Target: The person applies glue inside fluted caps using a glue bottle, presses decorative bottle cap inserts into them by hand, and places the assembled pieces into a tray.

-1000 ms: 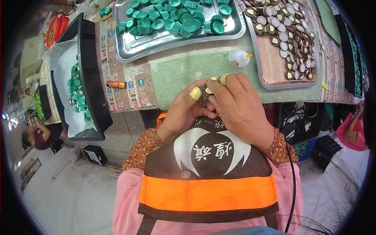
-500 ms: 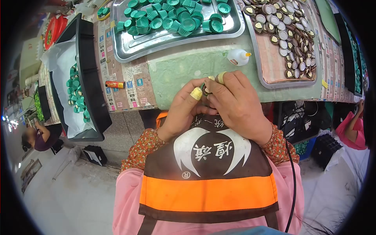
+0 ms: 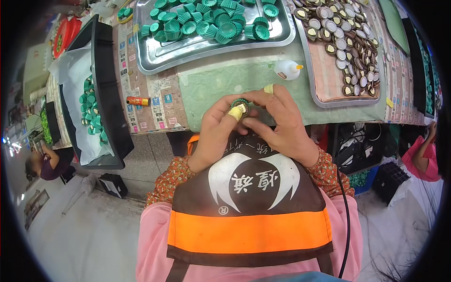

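Apron (image 3: 249,183) with 1 orange band lies nearest. Beyond it, the left hand (image 3: 213,129) pinches 1 small green-edged disc (image 3: 241,102) between taped thumb and fingers, over the near part of the green mat (image 3: 202,89). The right hand (image 3: 286,124) curves beside it, thumb and index finger parted. Farther off, 1 white bottle (image 3: 285,70) sits near 2 trays: a metal tray (image 3: 164,58) bearing green cups (image 3: 227,30), a lined tray (image 3: 322,84) bearing brown discs (image 3: 361,56).

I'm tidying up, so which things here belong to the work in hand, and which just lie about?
Likely in the work:
green-rimmed piece, in the left hand
green cups
brown-and-silver discs
perhaps the white bottle

Probably just lying about:
red-and-yellow cylinder
small yellow scrap
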{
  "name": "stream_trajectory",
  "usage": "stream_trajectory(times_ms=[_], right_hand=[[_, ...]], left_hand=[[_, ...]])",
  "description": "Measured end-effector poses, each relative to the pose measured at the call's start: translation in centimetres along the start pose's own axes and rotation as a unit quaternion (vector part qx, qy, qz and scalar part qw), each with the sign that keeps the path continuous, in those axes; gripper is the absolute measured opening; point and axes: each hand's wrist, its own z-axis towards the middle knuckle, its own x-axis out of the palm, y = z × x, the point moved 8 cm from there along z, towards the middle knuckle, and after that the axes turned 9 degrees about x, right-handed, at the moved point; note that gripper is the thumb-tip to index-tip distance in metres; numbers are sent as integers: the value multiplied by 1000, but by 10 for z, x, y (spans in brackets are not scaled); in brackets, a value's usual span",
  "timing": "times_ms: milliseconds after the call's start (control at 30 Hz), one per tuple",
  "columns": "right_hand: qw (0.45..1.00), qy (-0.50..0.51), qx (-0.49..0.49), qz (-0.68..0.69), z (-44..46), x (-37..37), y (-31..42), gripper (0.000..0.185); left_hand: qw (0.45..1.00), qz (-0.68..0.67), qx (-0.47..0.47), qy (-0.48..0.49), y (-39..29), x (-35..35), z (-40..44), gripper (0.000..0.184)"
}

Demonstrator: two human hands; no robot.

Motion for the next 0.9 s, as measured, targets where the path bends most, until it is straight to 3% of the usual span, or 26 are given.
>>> stream_trajectory(times_ms=[367, 600, 900], right_hand=[[996, 1, -68, -56, 1, 7, 4, 45], [988, 19, -107, -114, 2, 12, 15, 47], [996, -1, -71, -49, 2, 9, 4, 47]], left_hand=[[998, 60, -28, 20, 1, -5, 0, 29], [996, 94, 2, -7, 1, -2, -1, 27], [997, 76, -1, 7, 4, -7, 2, 32]])
